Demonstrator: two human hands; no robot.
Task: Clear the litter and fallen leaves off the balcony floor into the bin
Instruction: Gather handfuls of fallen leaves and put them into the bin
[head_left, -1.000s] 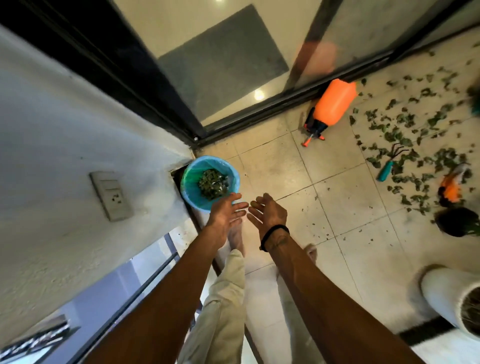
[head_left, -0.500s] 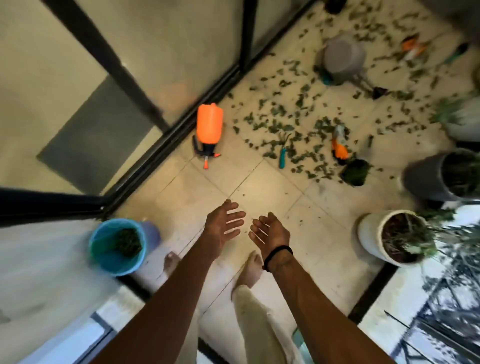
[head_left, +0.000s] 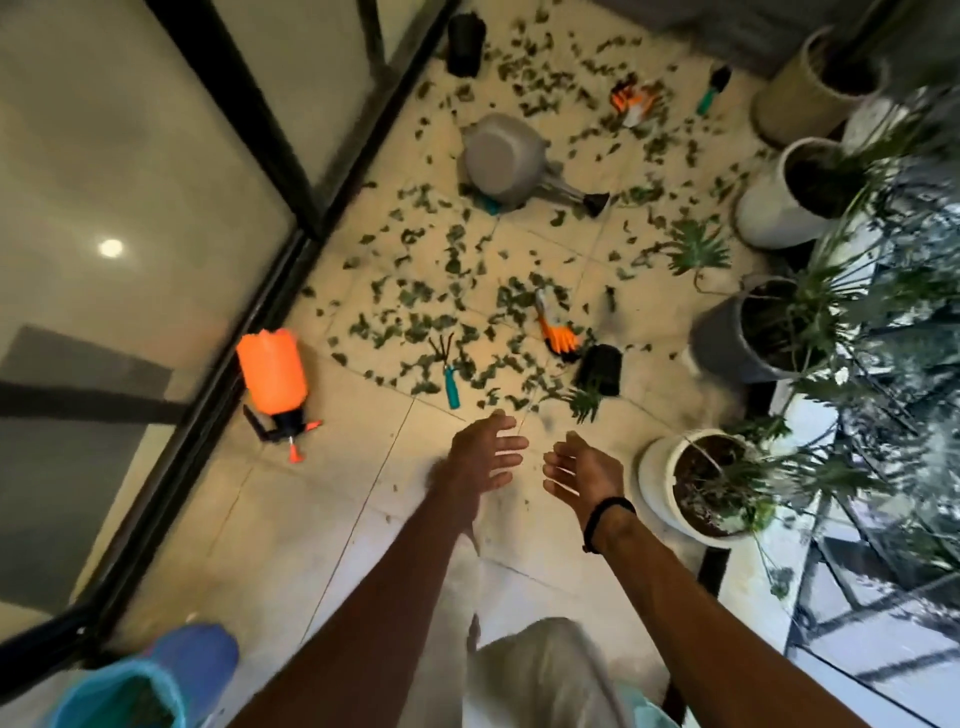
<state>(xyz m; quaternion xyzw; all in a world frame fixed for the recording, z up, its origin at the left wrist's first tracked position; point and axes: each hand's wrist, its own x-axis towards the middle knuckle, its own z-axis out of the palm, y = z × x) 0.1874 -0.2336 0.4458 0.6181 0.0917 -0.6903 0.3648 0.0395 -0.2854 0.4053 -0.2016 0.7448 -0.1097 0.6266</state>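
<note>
Both my hands empty over the tiles.
My left hand (head_left: 485, 457) and right hand (head_left: 582, 475) spread loosely; leaves (head_left: 415, 322) at twelve o'clock, bin (head_left: 130, 686) at seven.

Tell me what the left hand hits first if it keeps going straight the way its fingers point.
Probably the fallen leaves just beyond the left hand, near the teal-handled hand rake. Depth is unclear from this head view.

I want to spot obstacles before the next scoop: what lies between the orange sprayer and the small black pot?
In the head view, between the orange sprayer and the small black pot, scattered leaves and a teal-handled hand rake lie on the tiles.
</note>
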